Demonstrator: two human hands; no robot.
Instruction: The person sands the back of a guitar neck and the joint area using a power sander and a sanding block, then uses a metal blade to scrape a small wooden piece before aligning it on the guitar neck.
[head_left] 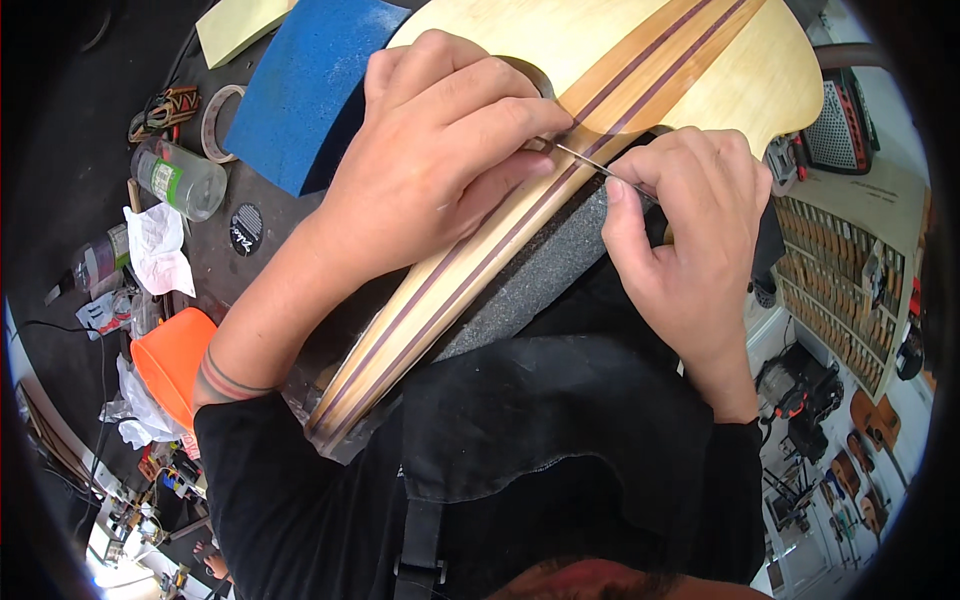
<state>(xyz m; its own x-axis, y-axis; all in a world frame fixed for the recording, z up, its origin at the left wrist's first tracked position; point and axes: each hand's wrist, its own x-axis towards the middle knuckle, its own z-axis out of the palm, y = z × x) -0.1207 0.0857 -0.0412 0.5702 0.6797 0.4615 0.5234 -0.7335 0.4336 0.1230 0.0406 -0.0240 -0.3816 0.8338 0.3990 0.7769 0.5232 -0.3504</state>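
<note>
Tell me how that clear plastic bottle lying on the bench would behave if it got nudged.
The clear plastic bottle lies on its side on the dark bench, so it would probably roll. It looks mostly empty, hence likely light and easily shoved. Thin plastic walls would probably dent rather than break. Neither hand is near it.

Blue foam pad (300, 90); orange cup (172, 360); clear bottle (180, 178); tape roll (217, 122).
</note>
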